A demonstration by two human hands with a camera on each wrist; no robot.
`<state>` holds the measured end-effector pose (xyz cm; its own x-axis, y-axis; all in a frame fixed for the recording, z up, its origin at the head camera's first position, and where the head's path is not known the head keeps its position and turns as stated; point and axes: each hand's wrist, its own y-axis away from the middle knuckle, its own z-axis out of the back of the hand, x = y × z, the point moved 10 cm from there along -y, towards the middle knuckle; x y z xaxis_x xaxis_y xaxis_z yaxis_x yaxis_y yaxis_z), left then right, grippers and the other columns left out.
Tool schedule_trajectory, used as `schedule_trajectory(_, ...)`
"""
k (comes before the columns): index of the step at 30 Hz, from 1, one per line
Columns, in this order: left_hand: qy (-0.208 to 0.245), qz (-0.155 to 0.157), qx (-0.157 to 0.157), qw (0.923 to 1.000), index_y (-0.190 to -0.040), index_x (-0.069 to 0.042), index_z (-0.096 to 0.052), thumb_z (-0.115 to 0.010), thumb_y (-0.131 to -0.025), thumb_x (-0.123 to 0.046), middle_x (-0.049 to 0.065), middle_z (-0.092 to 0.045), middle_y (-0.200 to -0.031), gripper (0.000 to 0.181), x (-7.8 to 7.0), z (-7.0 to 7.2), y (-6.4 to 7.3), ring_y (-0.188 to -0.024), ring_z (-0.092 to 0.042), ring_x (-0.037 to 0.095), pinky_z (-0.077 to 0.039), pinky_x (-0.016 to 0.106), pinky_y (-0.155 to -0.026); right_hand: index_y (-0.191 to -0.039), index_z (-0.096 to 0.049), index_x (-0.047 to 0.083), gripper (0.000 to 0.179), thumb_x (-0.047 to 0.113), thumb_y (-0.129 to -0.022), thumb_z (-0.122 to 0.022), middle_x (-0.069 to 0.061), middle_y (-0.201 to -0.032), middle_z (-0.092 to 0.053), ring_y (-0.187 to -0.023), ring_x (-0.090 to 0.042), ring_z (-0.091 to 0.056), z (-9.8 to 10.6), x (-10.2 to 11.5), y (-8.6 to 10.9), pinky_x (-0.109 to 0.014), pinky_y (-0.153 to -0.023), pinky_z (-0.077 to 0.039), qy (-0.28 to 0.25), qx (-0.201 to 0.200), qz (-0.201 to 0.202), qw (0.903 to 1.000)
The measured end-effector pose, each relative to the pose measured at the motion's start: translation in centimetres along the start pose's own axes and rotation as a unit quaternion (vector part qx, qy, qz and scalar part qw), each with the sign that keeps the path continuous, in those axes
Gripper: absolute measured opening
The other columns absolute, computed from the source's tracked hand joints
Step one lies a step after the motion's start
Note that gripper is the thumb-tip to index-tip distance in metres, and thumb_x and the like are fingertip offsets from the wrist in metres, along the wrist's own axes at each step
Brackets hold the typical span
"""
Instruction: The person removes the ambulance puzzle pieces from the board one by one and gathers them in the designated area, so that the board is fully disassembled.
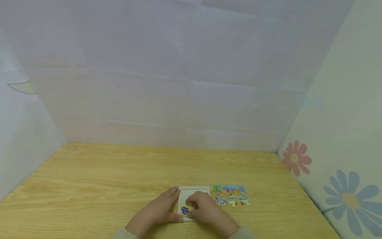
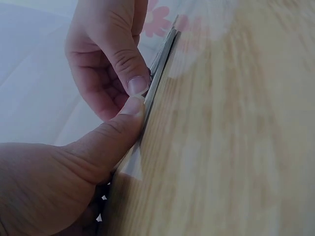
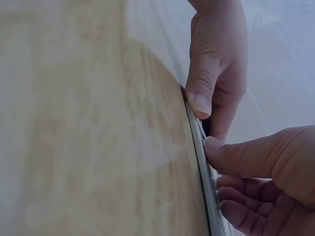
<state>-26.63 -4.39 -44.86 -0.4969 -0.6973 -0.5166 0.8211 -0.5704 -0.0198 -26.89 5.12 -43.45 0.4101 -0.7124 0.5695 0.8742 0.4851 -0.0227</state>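
Observation:
A shallow pale puzzle tray (image 1: 195, 192) lies on the table, its near left corner filled by yellow and purple-blue jigsaw pieces (image 1: 185, 209). My left hand (image 1: 159, 207) steadies the tray's left side, its straight fingers at the far corner and its thumb (image 2: 110, 135) along the near edge. Over the tray, my right hand (image 1: 206, 207) has its thumb and curled fingers on a puzzle piece at the near left. The right thumb (image 3: 236, 156) comes down close to the left thumb in the right wrist view. The right palm covers part of the tray.
Right of the tray, several loose jigsaw pieces (image 1: 229, 188) lie in two rows, blue, green and orange in the far row. The wooden table (image 1: 119, 172) extends around them. Pale cloth walls (image 1: 179, 83) stand behind and at both sides.

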Motion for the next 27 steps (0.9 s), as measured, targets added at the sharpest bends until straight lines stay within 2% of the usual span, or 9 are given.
schedule_trajectory(5, 0.003, 0.003, 0.002, 1.0, -0.139, 0.007, -0.034, -0.071, -0.072, -0.051, 0.022, -0.028, -0.148, 0.095, 0.0, -0.1, 0.0, -0.136, -0.024, 0.04, -0.027, 0.055, -0.108, -0.101, -0.068, 0.006, 0.032, 0.009, -0.07, -0.076, 0.008, -0.072, -0.05, -0.065, -0.003, -0.043, -0.4, 0.7, -0.4, -0.015, -0.06, -0.042, 0.036, 0.028, 0.005, 0.9989)
schedule_trajectory(10, 0.006, 0.007, 0.0, 1.0, -0.139, 0.006, -0.035, -0.071, -0.072, -0.051, 0.022, -0.028, -0.148, 0.095, 0.1, -0.1, 0.0, -0.136, -0.024, 0.04, -0.027, 0.054, -0.108, -0.095, -0.067, 0.007, 0.027, 0.009, -0.071, -0.078, 0.008, -0.071, -0.051, -0.064, -0.003, -0.044, -0.5, 1.3, -0.8, -0.015, -0.059, -0.042, 0.06, 0.053, 0.013, 0.9967)
schedule_trajectory(15, 0.01, 0.003, -0.005, 0.9999, -0.138, 0.007, -0.035, -0.072, -0.072, -0.05, 0.023, -0.029, -0.147, 0.095, 0.1, 0.1, 0.0, -0.135, -0.025, 0.041, -0.027, 0.055, -0.108, -0.088, -0.065, 0.011, 0.026, 0.007, -0.067, -0.08, 0.008, -0.069, -0.053, -0.061, -0.003, -0.046, -0.5, 1.5, -1.4, -0.016, -0.056, -0.043, 0.073, 0.069, -0.022, 0.9947)
schedule_trajectory(21, 0.007, 0.001, -0.005, 1.0, -0.138, 0.007, -0.035, -0.071, -0.073, -0.05, 0.023, -0.028, -0.147, 0.094, 0.3, 0.1, 0.0, -0.136, -0.024, 0.041, -0.026, 0.055, -0.108, -0.083, -0.062, 0.013, 0.028, 0.008, -0.065, -0.082, 0.009, -0.067, -0.054, -0.06, -0.003, -0.047, -0.5, 1.9, -1.8, -0.016, -0.054, -0.043, 0.107, 0.076, -0.037, 0.9907)
schedule_trajectory(27, 0.012, 0.001, -0.006, 0.9999, -0.138, 0.007, -0.035, -0.071, -0.073, -0.05, 0.023, -0.028, -0.147, 0.094, 0.4, -0.1, -0.1, -0.136, -0.024, 0.041, -0.026, 0.055, -0.108, -0.081, -0.06, 0.013, 0.03, 0.008, -0.063, -0.083, 0.008, -0.068, -0.054, -0.059, -0.004, -0.046, -0.4, 1.7, -1.8, -0.016, -0.053, -0.043, 0.095, 0.071, -0.042, 0.992)
